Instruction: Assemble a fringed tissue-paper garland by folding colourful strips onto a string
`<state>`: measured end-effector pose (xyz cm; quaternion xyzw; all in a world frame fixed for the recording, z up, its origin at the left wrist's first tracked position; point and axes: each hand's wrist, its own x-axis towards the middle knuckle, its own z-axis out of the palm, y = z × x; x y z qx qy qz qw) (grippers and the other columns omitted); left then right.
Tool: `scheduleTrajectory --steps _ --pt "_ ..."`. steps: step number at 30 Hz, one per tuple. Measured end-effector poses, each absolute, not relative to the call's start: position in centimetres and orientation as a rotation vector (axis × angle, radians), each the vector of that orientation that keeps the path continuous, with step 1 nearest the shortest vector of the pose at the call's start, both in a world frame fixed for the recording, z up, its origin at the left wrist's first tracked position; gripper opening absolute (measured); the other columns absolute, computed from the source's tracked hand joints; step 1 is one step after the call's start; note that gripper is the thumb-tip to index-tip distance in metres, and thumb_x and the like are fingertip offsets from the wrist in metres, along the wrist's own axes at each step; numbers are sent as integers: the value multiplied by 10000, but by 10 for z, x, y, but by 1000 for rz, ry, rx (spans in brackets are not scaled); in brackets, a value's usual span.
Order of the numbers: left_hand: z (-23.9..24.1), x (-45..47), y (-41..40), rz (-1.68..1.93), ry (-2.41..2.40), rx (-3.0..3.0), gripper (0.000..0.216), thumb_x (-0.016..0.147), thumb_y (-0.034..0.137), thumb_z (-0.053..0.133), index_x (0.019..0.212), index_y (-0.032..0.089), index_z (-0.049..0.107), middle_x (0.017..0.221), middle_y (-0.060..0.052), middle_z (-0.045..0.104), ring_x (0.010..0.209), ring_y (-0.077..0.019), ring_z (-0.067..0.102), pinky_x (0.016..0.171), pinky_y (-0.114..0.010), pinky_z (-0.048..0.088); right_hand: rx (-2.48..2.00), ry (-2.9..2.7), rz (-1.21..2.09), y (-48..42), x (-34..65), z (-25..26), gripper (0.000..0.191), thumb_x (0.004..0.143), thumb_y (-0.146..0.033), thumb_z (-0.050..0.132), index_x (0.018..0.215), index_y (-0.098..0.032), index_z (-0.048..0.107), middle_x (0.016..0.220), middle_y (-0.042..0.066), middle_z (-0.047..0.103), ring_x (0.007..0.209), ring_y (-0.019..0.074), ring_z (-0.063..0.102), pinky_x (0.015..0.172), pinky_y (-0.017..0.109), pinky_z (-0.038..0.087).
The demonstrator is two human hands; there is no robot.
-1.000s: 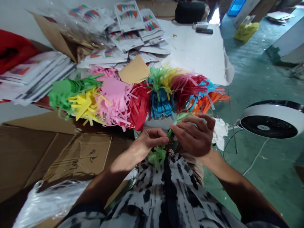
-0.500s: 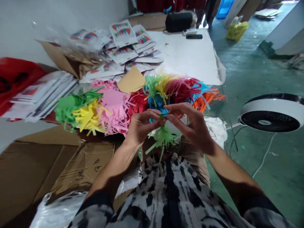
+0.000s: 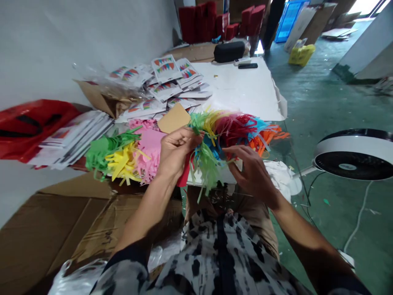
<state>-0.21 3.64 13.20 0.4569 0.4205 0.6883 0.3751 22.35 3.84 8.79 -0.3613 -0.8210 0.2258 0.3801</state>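
My left hand (image 3: 175,152) is raised over the table edge, fingers pinched on the top of a light green paper tassel (image 3: 206,163) whose cut strips hang down. My right hand (image 3: 249,171) is just right of it, fingers curled toward the tassel's strips, and I cannot make out whether they touch. Behind both hands lies a row of fringed paper tassels (image 3: 129,152) in green, yellow, pink, red, blue and orange. A tan card piece (image 3: 173,118) rests on the pile.
Printed packets (image 3: 166,69) are heaped behind the tassels on a white table (image 3: 245,88). Stacked sheets (image 3: 73,135) and a red bag (image 3: 27,123) lie left. Flattened cardboard (image 3: 61,221) sits low left. A white fan (image 3: 353,153) stands on the green floor, right.
Both hands have risen from my lap to the pile with the green tassel. The left hand moved up and left; the tassel's strips now hang loose.
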Motion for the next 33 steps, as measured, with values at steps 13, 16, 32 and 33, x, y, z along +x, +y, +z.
scheduleTrajectory --steps 13,16,32,33 --pt "127 -5 40 1802 1077 950 325 611 341 994 701 199 717 803 6 748 844 -157 724 826 -285 573 -854 -2518 640 32 238 69 285 1059 -321 552 809 -213 636 840 31 696 871 205 650 852 378 453" --pt "124 -7 37 1705 1094 967 329 604 331 997 678 189 710 700 24 695 801 -147 718 843 -275 573 -831 -2537 684 41 264 85 137 999 -355 667 1048 -248 735 1053 53 777 1027 242 705 926 408 493" --pt "92 32 3 1318 1060 1056 289 705 410 951 745 179 781 852 -50 765 807 -155 682 806 -295 556 -921 -1834 675 41 206 108 159 977 -320 704 837 -245 697 826 -5 717 785 173 655 761 352 505" --pt "90 32 2 1348 1068 1008 292 702 409 953 749 177 783 863 -54 774 808 -157 690 800 -292 561 -917 -1839 652 42 203 109 165 977 -316 704 830 -243 691 821 -4 715 785 174 653 762 353 504"
